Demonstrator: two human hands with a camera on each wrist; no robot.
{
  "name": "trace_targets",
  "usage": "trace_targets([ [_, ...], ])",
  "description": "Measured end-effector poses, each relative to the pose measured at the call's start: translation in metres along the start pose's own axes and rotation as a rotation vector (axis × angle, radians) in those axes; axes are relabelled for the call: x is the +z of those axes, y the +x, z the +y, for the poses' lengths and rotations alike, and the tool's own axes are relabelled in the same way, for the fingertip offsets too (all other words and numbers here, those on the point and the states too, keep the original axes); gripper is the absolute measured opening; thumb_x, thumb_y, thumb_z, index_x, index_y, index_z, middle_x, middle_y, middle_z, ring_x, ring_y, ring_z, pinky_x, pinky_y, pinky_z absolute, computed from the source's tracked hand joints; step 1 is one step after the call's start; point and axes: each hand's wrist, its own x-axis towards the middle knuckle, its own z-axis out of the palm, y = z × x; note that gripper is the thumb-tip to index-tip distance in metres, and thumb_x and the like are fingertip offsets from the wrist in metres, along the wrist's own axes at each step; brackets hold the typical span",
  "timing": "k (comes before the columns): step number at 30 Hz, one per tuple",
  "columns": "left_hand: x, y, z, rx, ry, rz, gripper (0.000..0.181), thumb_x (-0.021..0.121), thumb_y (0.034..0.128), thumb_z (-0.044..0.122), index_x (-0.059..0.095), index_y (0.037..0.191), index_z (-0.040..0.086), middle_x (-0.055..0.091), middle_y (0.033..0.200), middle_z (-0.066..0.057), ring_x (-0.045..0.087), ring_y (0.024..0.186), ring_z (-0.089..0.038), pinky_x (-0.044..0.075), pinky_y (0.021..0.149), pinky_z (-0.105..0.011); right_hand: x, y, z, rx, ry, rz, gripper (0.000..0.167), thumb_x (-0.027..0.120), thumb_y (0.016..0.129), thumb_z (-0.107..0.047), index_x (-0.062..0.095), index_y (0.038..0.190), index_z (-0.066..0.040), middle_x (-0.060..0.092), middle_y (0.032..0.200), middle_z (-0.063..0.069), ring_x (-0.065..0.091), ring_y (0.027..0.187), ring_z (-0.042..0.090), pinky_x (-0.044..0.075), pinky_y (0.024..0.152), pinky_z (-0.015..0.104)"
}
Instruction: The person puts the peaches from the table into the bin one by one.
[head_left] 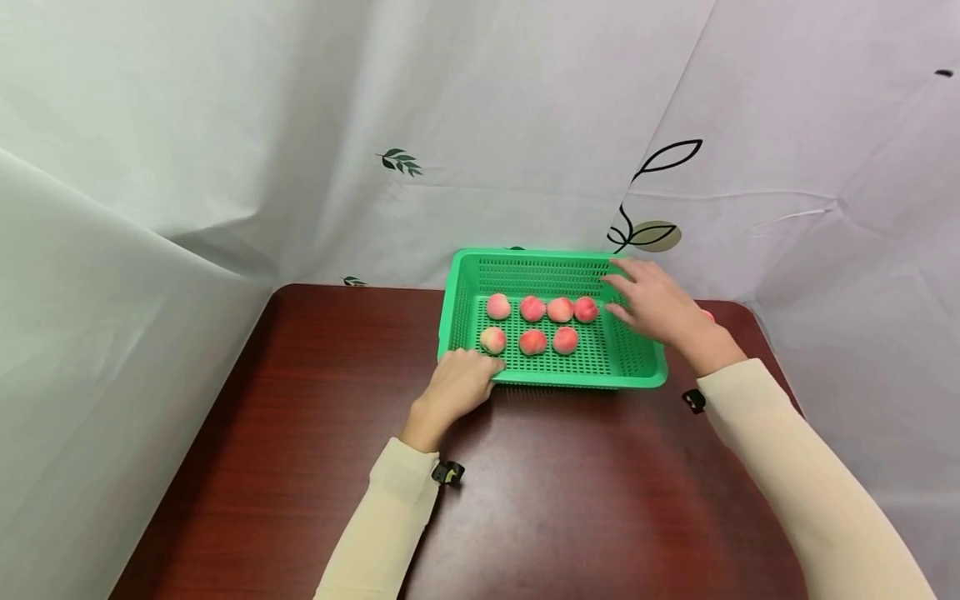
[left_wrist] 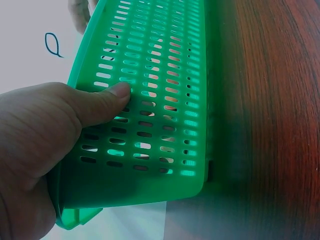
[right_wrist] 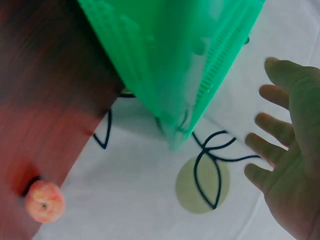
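Note:
A green plastic basket (head_left: 577, 379) with slotted walls stands at the back of the table, several pinkish-red peaches (head_left: 532, 341) lying in two rows on its floor. At the front left corner my left hand (head_left: 463, 382) grips the rim; in the left wrist view its thumb (left_wrist: 107, 105) presses the slotted outer wall. Over the basket's right side hovers my right hand (head_left: 656, 304), fingers spread and holding nothing. The right wrist view also shows that hand (right_wrist: 295, 135) apart from the basket. One more peach (right_wrist: 45, 201) lies on the table to the basket's right, mostly hidden in the head view.
The dark red-brown wooden table (head_left: 300, 433) extends in front of the basket and to its left. White cloth (head_left: 517, 125) with leaf prints hangs behind the table and along both sides. Dark bands are on both wrists.

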Motion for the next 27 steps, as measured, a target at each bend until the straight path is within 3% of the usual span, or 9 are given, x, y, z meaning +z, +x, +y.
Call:
trace_targets([
  [6,-0.001,0.0,0.0,0.007,-0.005,0.011,0.033,0.067,0.0856,0.002,0.048,0.065,0.019,0.038,0.055,0.002,0.042,0.049,-0.019,0.026,0.044,-0.034,0.002,-0.017,0.011,0.09,-0.024,0.03,0.051,0.074,0.095,-0.021,0.059,0.139,0.001,0.042,0.156,0.029,0.041,0.144,0.048,0.033,0.116,0.065],
  [15,-0.001,0.0,0.001,0.015,-0.014,0.009,0.033,0.066,0.0859,0.001,0.047,0.065,0.018,0.039,0.055,0.0,0.044,0.05,-0.021,0.027,0.044,-0.034,0.007,-0.045,0.027,0.184,-0.011,0.064,0.052,0.071,0.096,-0.018,0.056,0.143,0.0,0.039,0.158,0.028,0.04,0.142,0.054,0.031,0.115,0.065],
  [22,-0.002,0.0,0.001,0.001,-0.008,-0.004,0.031,0.065,0.0869,0.001,0.049,0.067,0.019,0.038,0.055,0.001,0.043,0.05,-0.02,0.026,0.044,-0.034,0.008,-0.066,0.054,0.292,0.048,0.009,0.05,0.065,0.1,-0.017,0.052,0.145,-0.001,0.033,0.161,0.029,0.033,0.145,0.054,0.026,0.116,0.068],
  [27,-0.002,-0.001,0.001,-0.001,-0.012,-0.003,0.03,0.065,0.0874,0.002,0.051,0.067,0.019,0.039,0.055,0.0,0.043,0.05,-0.02,0.026,0.044,-0.034,0.017,-0.08,0.073,0.314,0.062,0.015,0.052,0.068,0.097,-0.015,0.052,0.143,0.002,0.035,0.157,0.033,0.034,0.142,0.056,0.027,0.113,0.069],
])
